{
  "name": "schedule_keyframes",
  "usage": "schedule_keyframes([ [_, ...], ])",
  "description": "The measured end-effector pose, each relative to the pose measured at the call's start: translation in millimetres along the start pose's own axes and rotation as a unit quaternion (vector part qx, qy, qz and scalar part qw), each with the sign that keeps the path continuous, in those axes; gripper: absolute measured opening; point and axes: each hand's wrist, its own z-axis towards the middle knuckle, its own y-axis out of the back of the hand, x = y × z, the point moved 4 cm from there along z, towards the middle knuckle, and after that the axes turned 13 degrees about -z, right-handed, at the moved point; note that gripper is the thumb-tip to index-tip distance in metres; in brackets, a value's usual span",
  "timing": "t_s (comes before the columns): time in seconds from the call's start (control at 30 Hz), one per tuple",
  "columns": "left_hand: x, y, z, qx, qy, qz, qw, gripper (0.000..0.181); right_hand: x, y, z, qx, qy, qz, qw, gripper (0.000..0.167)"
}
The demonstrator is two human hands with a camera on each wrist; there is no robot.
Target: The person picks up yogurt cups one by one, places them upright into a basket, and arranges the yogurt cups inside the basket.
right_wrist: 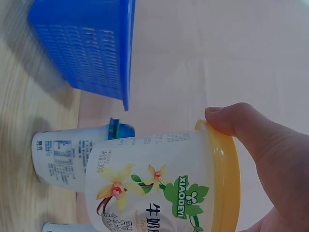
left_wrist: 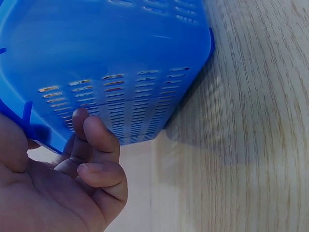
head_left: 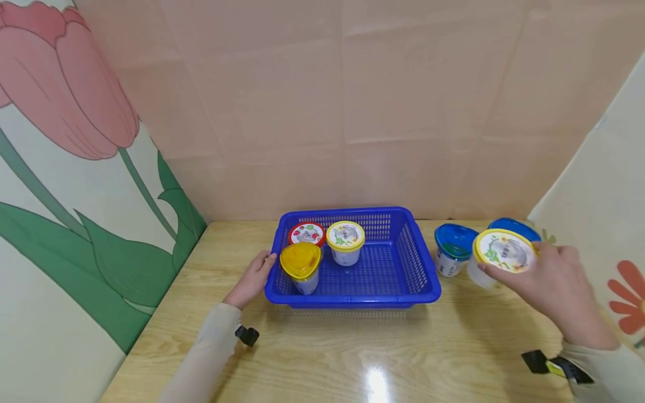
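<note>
My right hand grips a white cup with a yellow-rimmed lid by its lid, to the right of the blue basket. In the right wrist view the cup lies sideways across the picture, with my thumb on the yellow rim. My left hand holds the basket's left rim; the left wrist view shows its fingers curled beside the slotted wall. Inside the basket's left half stand a red-rimmed cup, a yellow-rimmed cup and a cup with a plain yellow lid.
A cup with a blue top stands just right of the basket. Another blue-topped one is partly hidden behind the held cup. The wooden table meets a pink-brown backdrop behind the basket, with patterned panels at both sides.
</note>
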Motion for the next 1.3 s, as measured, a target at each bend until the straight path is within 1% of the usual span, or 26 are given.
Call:
schedule_keyframes([
  [0.2, -1.1, 0.1, -0.1, -0.005, -0.001, 0.005, 1.0000, 0.042, 8, 7, -0.4, -0.006, 0.007, 0.011, 0.9999, 0.108],
  [0.33, -0.2, 0.1, 0.4, -0.003, -0.002, 0.003, 1.0000, 0.042, 13, 11, -0.4, -0.014, 0.013, 0.018, 0.9997, 0.105],
  [0.43, 1.0, 0.5, 0.1, -0.001, -0.004, 0.002, 1.0000, 0.043, 18, 13, -0.1, -0.015, 0.019, 0.022, 0.9995, 0.106],
  [0.57, 1.9, 0.7, -0.8, 0.002, -0.005, 0.004, 1.0000, 0.042, 23, 13, 0.5, -0.007, 0.022, 0.020, 0.9995, 0.112],
  [0.73, 1.4, 0.3, 0.1, 0.005, -0.010, 0.011, 0.9999, 0.043, 27, 15, 1.8, -0.005, 0.021, 0.017, 0.9996, 0.112],
  [1.0, 1.3, 0.7, 1.9, -0.001, 0.002, 0.003, 1.0000, 0.045, 37, 17, 3.9, -0.017, 0.036, 0.036, 0.9986, 0.108],
  [1.2, 2.0, 0.2, 2.7, 0.005, -0.009, 0.002, 0.9999, 0.044, 49, 20, 6.4, -0.024, 0.042, 0.053, 0.9974, 0.104],
  [1.3, 2.6, 0.0, 2.4, 0.004, -0.006, -0.003, 1.0000, 0.044, 54, 22, 7.5, -0.028, 0.046, 0.053, 0.9971, 0.104],
])
